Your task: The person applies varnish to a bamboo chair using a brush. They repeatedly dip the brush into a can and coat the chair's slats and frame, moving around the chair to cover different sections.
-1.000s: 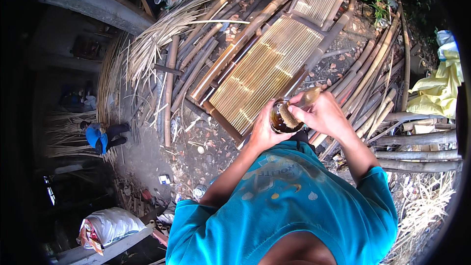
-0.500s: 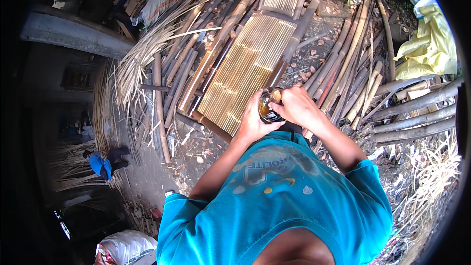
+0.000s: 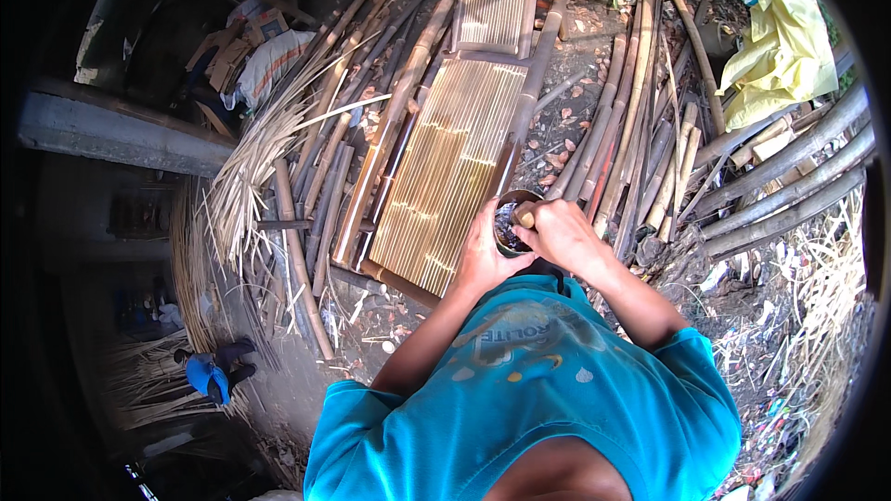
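Observation:
My left hand [image 3: 484, 250] wraps round an open can [image 3: 508, 201] in front of my waist. Dark, shiny liquid shows inside it. My right hand [image 3: 563, 237] is closed at the can's mouth on what looks like a paintbrush [image 3: 525, 215]. Only its rounded tan handle end shows; the lower part is hidden in the can and behind my fingers. Just beyond my hands lies a long bamboo slatted panel [image 3: 445, 144] in a dark frame, glossy in patches. A smaller slatted panel [image 3: 493, 7] joins its far end.
Bamboo poles [image 3: 624, 102] lie along both sides of the panel. Thin split strips [image 3: 246, 181] are heaped to the left, near a concrete beam [image 3: 121, 134]. A yellow sheet [image 3: 784, 51] hangs at the far right. A person in blue [image 3: 206, 376] is at the lower left.
My view has shifted, so the panel and poles sit further left. The can appears tilted differently and slightly lower. Both hands keep their hold.

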`<state>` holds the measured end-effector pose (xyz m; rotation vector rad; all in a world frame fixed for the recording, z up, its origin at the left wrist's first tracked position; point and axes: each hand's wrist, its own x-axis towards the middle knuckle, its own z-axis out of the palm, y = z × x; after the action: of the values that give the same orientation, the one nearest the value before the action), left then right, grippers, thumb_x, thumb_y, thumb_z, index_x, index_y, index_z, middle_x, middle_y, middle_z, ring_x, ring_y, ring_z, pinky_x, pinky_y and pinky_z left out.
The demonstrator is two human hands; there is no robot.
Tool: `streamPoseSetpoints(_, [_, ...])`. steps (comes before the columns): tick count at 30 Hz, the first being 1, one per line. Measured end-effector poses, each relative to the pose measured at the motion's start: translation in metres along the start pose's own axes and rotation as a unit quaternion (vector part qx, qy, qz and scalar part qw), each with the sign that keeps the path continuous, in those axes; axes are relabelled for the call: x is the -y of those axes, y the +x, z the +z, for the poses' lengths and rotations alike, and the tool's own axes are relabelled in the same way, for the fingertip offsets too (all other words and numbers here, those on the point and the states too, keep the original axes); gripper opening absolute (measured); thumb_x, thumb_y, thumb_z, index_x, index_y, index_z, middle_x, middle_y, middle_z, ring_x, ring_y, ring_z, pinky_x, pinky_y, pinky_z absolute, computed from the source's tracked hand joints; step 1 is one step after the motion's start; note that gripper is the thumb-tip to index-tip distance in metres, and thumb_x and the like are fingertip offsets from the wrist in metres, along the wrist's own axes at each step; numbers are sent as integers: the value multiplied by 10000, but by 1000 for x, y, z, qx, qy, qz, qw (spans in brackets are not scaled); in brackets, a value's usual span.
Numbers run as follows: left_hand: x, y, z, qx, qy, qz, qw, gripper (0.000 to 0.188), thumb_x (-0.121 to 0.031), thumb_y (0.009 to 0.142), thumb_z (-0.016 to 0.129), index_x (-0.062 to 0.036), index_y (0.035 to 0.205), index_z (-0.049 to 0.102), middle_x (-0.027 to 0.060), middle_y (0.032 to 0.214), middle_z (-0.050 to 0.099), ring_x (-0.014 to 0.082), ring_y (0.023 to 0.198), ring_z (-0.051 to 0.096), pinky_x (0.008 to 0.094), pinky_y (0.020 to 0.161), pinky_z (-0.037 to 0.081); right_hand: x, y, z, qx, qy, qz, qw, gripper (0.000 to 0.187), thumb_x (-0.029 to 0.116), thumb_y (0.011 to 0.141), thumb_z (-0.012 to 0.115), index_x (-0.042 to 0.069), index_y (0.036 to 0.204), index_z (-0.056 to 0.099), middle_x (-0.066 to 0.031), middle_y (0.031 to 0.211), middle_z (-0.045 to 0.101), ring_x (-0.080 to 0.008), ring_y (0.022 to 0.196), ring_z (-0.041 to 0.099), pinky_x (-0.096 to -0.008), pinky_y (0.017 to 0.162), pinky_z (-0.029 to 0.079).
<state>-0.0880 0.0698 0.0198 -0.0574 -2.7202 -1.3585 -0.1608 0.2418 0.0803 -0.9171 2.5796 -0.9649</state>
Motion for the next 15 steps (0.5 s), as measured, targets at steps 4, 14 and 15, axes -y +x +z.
streamPoseSetpoints(4, [19,19,10,-12,-14,11,1000,1100,-356,630,917,30,1475,326,268,1358,523,421,1259,536,472,1060,450,-7,18,12,2,-18,8,1000,189,168,846,731,6,943,720,-224,818,696,-405,773,695,-464,721,562])
streamPoseSetpoints(14, [64,71,4,-81,-43,-27,995,1098,-331,621,926,37,1461,323,284,1274,555,436,1175,572,482,1003,476,-24,110,-42,65,92,-46,993,263,176,884,741,-8,1072,736,-150,1081,740,-316,915,734,-394,825,574])
streamPoseSetpoints(15, [70,80,3,-83,-42,-34,995,1096,-330,622,925,36,1462,323,285,1271,556,437,1173,573,483,1000,478,-25,123,-45,105,160,-49,980,270,173,879,740,-2,1085,735,-154,1077,740,-333,925,725,-402,830,573])
